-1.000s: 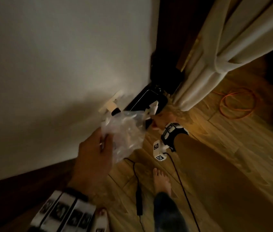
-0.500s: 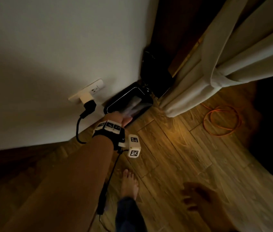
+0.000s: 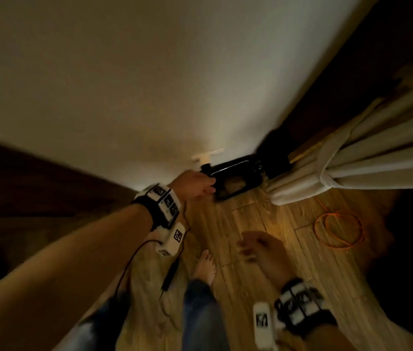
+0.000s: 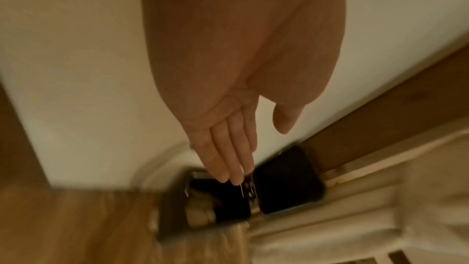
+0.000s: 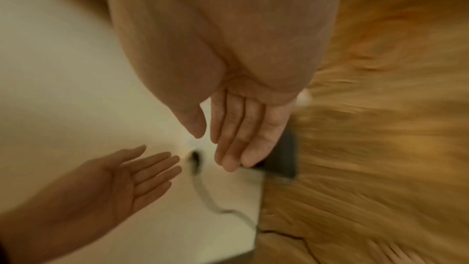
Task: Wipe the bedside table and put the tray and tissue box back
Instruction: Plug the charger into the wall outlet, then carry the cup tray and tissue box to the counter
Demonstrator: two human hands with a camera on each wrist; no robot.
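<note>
Both hands now empty — two: left hand [image 3: 192, 184], right hand [image 3: 263, 252].

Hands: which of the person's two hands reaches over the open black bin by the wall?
The left hand, fingers straight above the black bin; the right hand hangs back over the wooden floor.

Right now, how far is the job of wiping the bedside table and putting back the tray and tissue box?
Done, probably: throwing waste away, since the open black bin by the wall holds pale rubbish.
In hand: nothing. The left hand reaches over the bin with straight, empty fingers; the right hand hangs empty above the floor.
Left: cannot tell. The bedside table, tray and tissue box are not in view.
</note>
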